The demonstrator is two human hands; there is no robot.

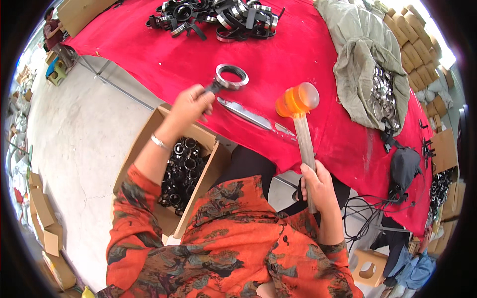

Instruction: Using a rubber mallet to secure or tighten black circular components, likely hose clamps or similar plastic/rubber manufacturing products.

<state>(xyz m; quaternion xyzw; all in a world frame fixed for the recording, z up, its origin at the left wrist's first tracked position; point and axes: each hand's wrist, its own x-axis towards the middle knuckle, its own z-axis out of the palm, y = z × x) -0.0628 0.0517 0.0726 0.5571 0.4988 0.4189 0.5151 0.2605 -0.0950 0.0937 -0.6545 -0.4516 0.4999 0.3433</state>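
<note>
My left hand (191, 105) grips the black handle of a round metal ring clamp (231, 76) and holds it over the red table (278, 54). My right hand (316, 185) is closed around the wooden shaft of a mallet with an orange translucent head (297, 100), raised above the table to the right of the ring. A long flat metal piece (251, 116) lies on the red cloth between ring and mallet.
An open cardboard box (149, 134) of black and metal rings sits on the floor under my left arm. A pile of finished clamps (218, 17) lies at the table's far side. A grey-green sack (365, 69) of metal rings lies right. Stacked cartons, a black pouch (403, 166) and cables lie at the right.
</note>
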